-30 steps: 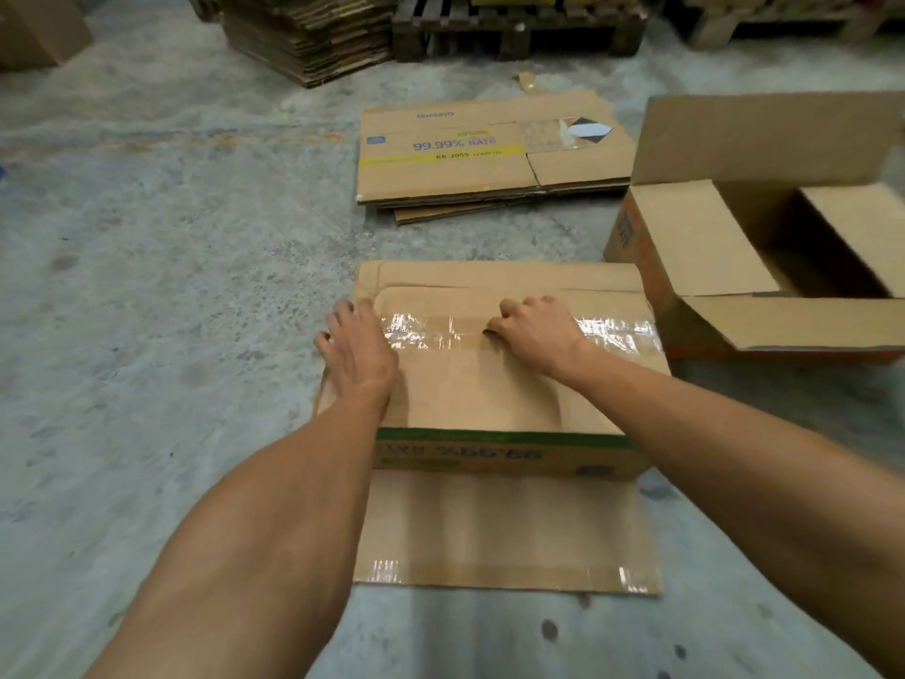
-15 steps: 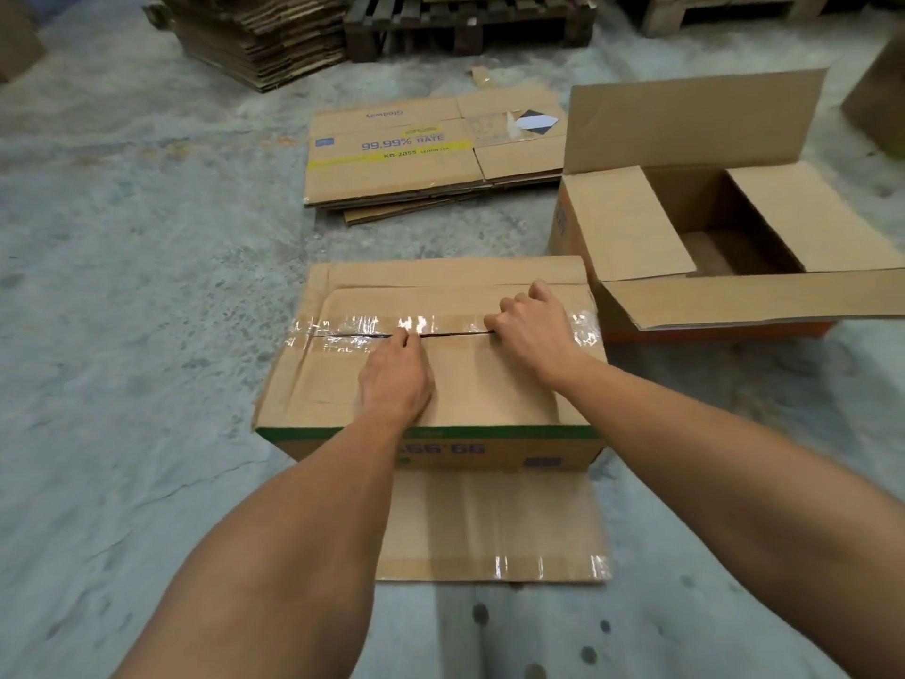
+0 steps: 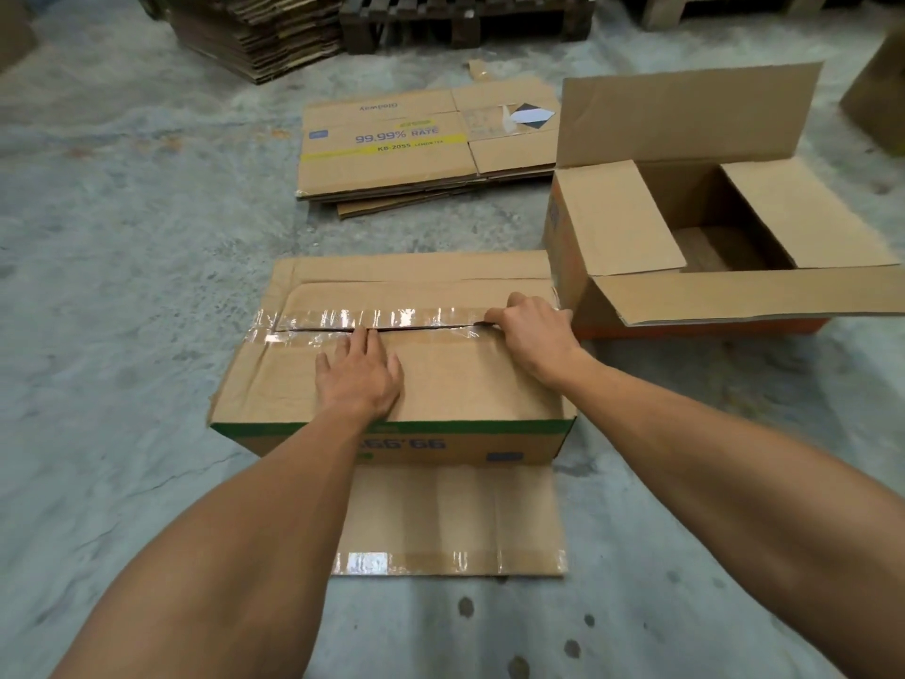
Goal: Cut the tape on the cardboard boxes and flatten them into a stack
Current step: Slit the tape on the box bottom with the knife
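A taped cardboard box [image 3: 465,389] with a green edge stripe lies on the concrete floor in front of me. Clear tape [image 3: 392,317] runs along its top seam, and a dark slit shows along the seam from near its left end to my right hand. My left hand [image 3: 360,379] lies flat on the near top flap, fingers spread, fingertips at the seam. My right hand [image 3: 534,330] is closed at the seam's right end, fingertips pinched at the tape; anything inside it is hidden. A short stack of flattened boxes [image 3: 392,164] lies further away.
An open, empty box [image 3: 612,223] stands touching the taped box's right end, flaps spread. A loose flap [image 3: 450,521] lies on the floor at the near side. Behind are a tall cardboard pile [image 3: 254,36], wooden pallets [image 3: 465,17] and another box [image 3: 881,100] at far right.
My right hand has slid right along the seam to its end, lengthening the slit. My left hand shifted from the seam's left part to the middle and now lies flat.
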